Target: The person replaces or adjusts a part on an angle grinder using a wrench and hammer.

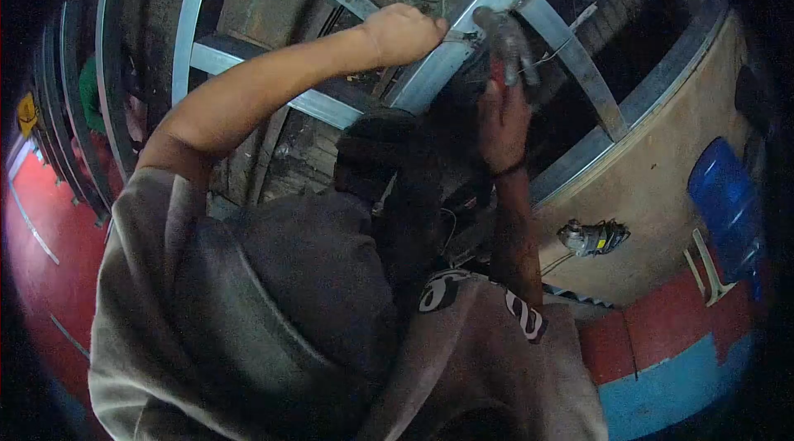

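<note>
My left hand (405, 35) is closed in a fist over a steel beam (434, 69). From it a thin metal piece, its kind unclear, reaches a dark spot on the beam's face where a crossbar (571, 52) joins. Just to the right, my right hand (503, 122) is wrapped round the red handle of what looks like a hammer (509, 48). The hammer's dark grey head is smeared by motion and overlaps the beam's edge close to the left fist.
An angle grinder (594, 237) lies on a plywood sheet (637, 184) at right, near a blue plastic object (728, 201). More steel bars (186, 27) stand at left, with a person in green (91, 93) partly hidden behind them. Red flooring (50, 234) shows at far left.
</note>
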A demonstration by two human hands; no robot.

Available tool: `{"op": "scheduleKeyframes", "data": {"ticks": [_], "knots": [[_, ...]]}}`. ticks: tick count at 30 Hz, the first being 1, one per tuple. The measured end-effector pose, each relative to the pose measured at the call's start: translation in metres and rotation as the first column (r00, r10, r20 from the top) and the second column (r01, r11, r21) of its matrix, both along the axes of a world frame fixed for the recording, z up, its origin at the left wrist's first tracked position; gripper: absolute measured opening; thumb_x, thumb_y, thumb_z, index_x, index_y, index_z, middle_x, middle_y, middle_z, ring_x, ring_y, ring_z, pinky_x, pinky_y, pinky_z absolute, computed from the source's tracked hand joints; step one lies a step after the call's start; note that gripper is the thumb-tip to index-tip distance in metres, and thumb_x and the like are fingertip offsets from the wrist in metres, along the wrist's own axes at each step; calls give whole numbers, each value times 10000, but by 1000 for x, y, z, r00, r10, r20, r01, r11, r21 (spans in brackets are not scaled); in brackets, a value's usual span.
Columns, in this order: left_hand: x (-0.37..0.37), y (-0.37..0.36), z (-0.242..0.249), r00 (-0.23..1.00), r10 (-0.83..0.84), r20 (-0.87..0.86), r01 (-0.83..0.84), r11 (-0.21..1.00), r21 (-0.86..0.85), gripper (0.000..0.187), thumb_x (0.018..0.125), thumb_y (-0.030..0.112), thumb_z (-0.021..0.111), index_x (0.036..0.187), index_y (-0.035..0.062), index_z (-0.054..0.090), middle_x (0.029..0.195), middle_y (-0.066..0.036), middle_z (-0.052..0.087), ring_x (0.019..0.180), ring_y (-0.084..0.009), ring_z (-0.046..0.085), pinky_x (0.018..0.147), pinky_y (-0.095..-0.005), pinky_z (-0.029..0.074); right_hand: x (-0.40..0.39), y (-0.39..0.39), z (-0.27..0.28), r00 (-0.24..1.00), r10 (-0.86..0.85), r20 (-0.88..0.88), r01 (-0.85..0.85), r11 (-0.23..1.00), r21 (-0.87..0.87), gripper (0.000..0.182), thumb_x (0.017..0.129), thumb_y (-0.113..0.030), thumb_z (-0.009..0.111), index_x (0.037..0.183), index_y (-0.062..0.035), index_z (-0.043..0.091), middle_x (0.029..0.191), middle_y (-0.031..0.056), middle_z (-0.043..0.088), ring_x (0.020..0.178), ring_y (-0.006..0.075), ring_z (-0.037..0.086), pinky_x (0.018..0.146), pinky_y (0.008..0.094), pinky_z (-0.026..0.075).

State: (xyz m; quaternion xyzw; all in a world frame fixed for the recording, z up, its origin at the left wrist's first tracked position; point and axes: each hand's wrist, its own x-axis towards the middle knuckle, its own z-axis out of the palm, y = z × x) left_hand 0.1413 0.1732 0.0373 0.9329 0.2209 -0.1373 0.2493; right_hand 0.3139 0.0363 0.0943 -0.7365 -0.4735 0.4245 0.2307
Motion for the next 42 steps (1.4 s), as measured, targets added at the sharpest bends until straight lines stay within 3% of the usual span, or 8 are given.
{"op": "scheduleKeyframes", "data": {"ticks": [2, 5, 19, 31, 33, 35, 36, 42], "knots": [[-1, -3, -7, 1000, 15, 8, -15, 1000, 11, 210, 835, 120, 477, 1003, 4, 527, 687, -178, 644, 655, -344, 658, 568, -441, 524, -4, 2, 17, 992, -41, -123, 54, 993, 107, 388, 972, -362, 387, 992, 6, 509, 686, 30, 527, 512, 92, 463, 464, 251, 359], [4, -1, 5, 998, 52, -35, -54, 997, -51, 230, 871, 149, 431, 974, -14, 558, 749, -218, 647, 734, -366, 661, 618, -469, 525, -7, -8, 34, 987, -65, -149, 107, 951, 290, 339, 972, -320, 395, 1050, 0, 475, 678, 17, 511, 523, 75, 454, 451, 234, 352], [0, -2, -8, 999, -19, 50, 16, 998, 68, 192, 830, 122, 482, 987, 13, 509, 689, -185, 639, 640, -339, 660, 542, -432, 532, -3, -33, 6, 986, -109, 127, 64, 948, 312, 409, 967, -376, 393, 1032, 8, 520, 722, 22, 532, 602, 94, 458, 528, 286, 388], [5, 4, 7, 999, -30, -26, 31, 998, 55, 202, 850, 127, 451, 956, -10, 556, 776, -193, 661, 753, -333, 670, 649, -442, 531, -8, -18, 24, 843, -264, -470, 386, 904, 185, 325, 975, -303, 406, 1044, -4, 515, 751, 47, 546, 650, 128, 514, 581, 295, 436], [6, 5, 4, 998, -44, -46, 46, 998, 44, 200, 849, 134, 454, 951, -1, 559, 769, -183, 664, 749, -327, 672, 650, -429, 531, -6, -18, -16, 985, -152, 86, 90, 864, 495, 338, 974, -305, 400, 1054, 1, 520, 778, 64, 562, 646, 124, 521, 567, 295, 436], [8, 6, 9, 999, -33, -40, 34, 999, 20, 195, 845, 137, 457, 943, 4, 560, 768, -178, 665, 746, -326, 672, 644, -430, 533, -3, -19, -38, 964, -5, 266, -39, 987, 158, 371, 971, -320, 406, 1076, 19, 514, 784, 74, 562, 664, 127, 528, 580, 273, 430], [8, 7, 8, 999, -32, -43, 32, 999, 18, 194, 845, 138, 457, 939, 2, 558, 771, -183, 663, 747, -332, 671, 640, -436, 533, -1, -1, -3, 978, -166, -130, 138, 970, -200, 398, 971, -321, 405, 1106, 41, 503, 818, 98, 562, 725, 141, 537, 623, 263, 436], [4, 7, 6, 998, -25, -49, 25, 1000, -3, 193, 847, 137, 456, 932, -7, 553, 783, -209, 655, 754, -358, 664, 637, -459, 533, -5, -21, 2, 987, -155, 40, 134, 938, 319, 413, 975, -330, 396, 1134, 38, 493, 842, 95, 587, 711, 182, 552, 651, 333, 463]]}}
